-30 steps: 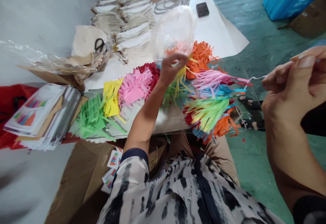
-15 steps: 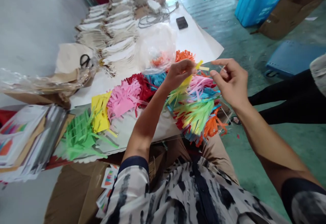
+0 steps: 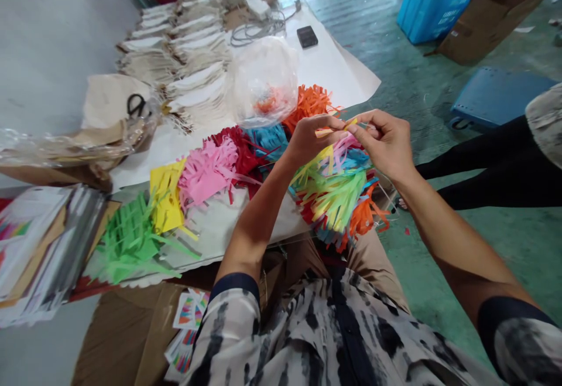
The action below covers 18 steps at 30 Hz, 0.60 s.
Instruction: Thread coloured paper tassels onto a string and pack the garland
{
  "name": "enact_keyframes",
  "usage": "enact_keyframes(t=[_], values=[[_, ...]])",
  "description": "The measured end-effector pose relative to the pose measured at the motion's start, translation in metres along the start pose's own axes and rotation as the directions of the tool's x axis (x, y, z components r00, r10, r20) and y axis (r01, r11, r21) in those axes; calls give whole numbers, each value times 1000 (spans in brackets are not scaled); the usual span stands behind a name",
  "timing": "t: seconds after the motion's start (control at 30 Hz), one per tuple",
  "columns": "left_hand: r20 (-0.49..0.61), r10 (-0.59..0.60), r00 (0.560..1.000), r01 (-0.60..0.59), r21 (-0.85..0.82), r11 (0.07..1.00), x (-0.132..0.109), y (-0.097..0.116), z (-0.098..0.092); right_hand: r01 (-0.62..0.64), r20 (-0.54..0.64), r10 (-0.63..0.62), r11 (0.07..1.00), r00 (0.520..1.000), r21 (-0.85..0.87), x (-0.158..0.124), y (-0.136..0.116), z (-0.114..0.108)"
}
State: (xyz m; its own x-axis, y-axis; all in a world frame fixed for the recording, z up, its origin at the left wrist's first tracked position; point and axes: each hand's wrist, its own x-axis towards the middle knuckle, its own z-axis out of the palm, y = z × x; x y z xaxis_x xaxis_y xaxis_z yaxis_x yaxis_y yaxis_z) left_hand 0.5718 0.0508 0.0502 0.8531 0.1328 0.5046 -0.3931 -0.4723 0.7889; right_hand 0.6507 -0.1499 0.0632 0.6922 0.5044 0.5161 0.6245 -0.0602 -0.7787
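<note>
Fingertip to fingertip over the right part of the table, and this looks like fine work! The left hand is pinched narrow on a bit of yellow paper; the right hand nips it from the right, thumb and finger close together. What exactly sits inside that grip? Can't tell, the fingers hide it. Just below, the colourful tassels bunch at the near edge, orange spilling over. The smart play, one judges: left steady, right doing the small turns, a light pinch against creases, the loose strips kept well out of the fingers.
</note>
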Motion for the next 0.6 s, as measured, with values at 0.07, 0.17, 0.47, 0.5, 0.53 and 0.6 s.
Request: enact_keyframes(t=[0.07,0.17,0.47,0.5,0.53,0.6], values=[[-22,-17,1000,15,-69,998,-2,-4,4,11,5,-11,1000,1000,-17,-2,0,0],[-23,-79,997,73,-202,977,-6,-7,9,26,17,-26,999,1000,-28,-4,0,0],[-48,-130,990,115,-244,963,-14,-6,13,33,30,-31,997,999,-69,-9,0,2],[-57,-100,993,86,-209,974,-14,-5,13,33,31,-30,997,999,-71,-9,0,2],[-67,-70,995,58,-174,983,-14,-4,13,29,33,-27,997,999,-73,-9,0,2],[-81,-42,996,31,-134,990,-15,-4,13,22,37,-19,997,999,-77,-9,0,3]])
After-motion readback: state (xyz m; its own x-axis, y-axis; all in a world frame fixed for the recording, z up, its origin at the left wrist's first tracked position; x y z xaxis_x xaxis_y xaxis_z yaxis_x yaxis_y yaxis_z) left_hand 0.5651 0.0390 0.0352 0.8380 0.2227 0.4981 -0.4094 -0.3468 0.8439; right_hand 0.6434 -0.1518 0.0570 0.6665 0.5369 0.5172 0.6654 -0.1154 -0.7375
